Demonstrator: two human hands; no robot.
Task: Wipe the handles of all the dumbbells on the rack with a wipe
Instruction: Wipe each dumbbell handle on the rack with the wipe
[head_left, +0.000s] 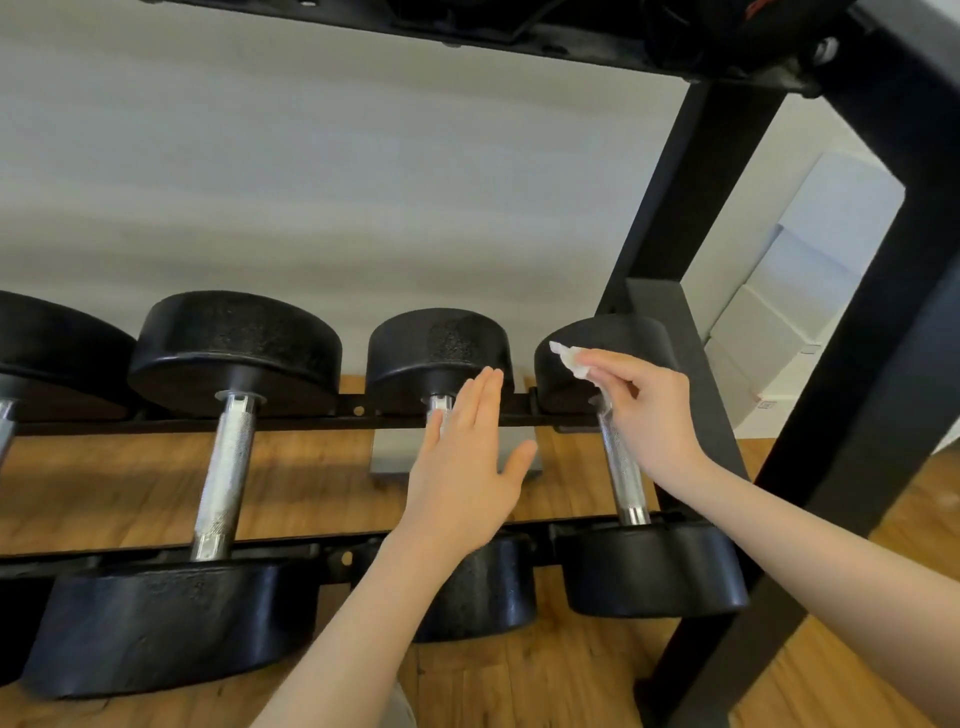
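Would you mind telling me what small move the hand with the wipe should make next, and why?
Probably bring the right hand down to wrap the wipe around the rightmost dumbbell's handle. The wipe is pinched up by that dumbbell's far head, off the bare handle, while the open left hand hovers over the neighbouring dumbbell.

I see open room above the row of dumbbells, up to the upper shelf (467, 31) of the rack. Between the big dumbbell's handle (224, 478) and my left hand (462, 467) the gap is wide, with only floor under it. The black heads stand close side by side. At the right, the slanted post (691, 192) and the front post (883, 364) close the way beside my right hand (649, 410).
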